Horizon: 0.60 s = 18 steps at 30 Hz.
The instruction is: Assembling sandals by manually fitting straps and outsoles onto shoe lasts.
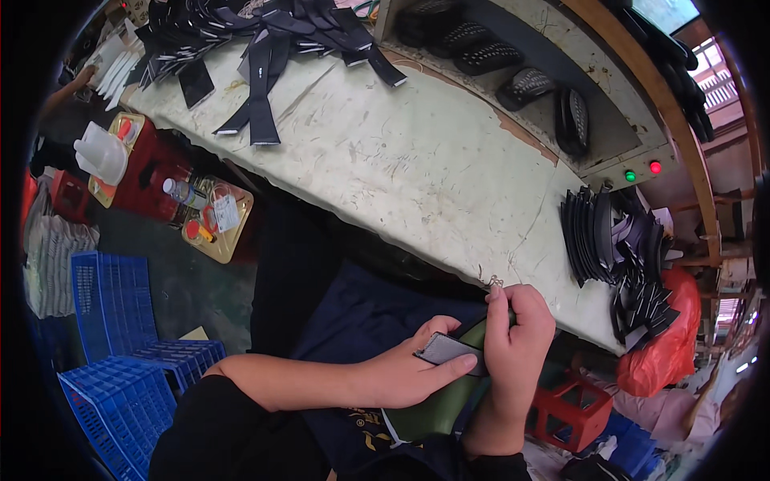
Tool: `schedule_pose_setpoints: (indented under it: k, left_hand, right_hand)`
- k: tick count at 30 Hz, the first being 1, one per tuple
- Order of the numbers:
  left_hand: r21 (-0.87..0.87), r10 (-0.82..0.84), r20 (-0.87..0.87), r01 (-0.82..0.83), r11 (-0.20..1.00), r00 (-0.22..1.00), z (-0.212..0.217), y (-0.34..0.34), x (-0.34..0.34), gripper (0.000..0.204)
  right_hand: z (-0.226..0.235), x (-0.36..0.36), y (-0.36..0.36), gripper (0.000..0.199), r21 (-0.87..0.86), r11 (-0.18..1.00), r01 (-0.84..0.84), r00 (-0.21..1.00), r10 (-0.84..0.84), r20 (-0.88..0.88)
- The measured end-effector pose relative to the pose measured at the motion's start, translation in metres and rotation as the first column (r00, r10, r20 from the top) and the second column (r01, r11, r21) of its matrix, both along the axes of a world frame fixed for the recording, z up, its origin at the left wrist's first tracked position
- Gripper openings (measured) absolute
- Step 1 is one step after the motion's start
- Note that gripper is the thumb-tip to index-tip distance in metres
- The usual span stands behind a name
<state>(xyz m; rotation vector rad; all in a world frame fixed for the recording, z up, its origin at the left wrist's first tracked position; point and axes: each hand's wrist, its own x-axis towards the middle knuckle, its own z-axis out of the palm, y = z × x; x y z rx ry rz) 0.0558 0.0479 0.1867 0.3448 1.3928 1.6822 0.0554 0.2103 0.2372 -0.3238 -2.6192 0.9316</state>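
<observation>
My left hand (405, 373) grips a dark fabric piece with a grey patch (445, 350), its thumb pressed along the patch. Under both hands, a smooth green form (441, 409) lies across my lap, partly hidden by fingers and the patch. My right hand (520, 337) is closed at the table's near edge, thumb against the bent forefinger. What it pinches is mostly covered; a dark edge runs down from the fingertips towards the green form. Right by the fingertips is a small tangle of pale thread (496, 280).
The pale worktable (385, 160) carries black strips (265, 80) at the far left and stacked dark pieces (589, 240) at the right. Behind it, a cabinet holds black shoes (525, 86). Blue crates (120, 401) stand at left; a red stool (569, 413) and red bag (662, 345) at right.
</observation>
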Motion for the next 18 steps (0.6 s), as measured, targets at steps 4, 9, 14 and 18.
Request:
schedule_pose_setpoints:
  k: [4,9,14,18]
  left_hand:
    - [-0.031,-0.011,-0.1,0.008,0.999,0.995,0.011,-0.006,-0.009,0.051]
    - [-0.196,-0.044,-0.649,-0.111,0.974,0.76,0.01,-0.023,-0.029,0.029]
    - [0.043,-0.038,-0.642,0.085,0.995,0.766,0.001,-0.018,-0.025,0.034]
    - [0.216,0.072,-0.645,0.091,0.972,0.761,-0.004,-0.012,-0.025,0.04]
  right_hand:
    - [-0.01,0.002,0.006,0.023,-0.041,0.999,-0.006,1.0,0.006,-0.017]
    - [-0.027,0.004,0.018,0.029,-0.207,0.978,-0.031,0.998,0.02,-0.054]
    - [-0.029,0.011,0.02,0.029,-0.313,0.947,-0.077,0.994,0.05,-0.092]
    - [-0.027,0.012,0.018,0.027,-0.379,0.914,-0.144,0.982,0.085,-0.168]
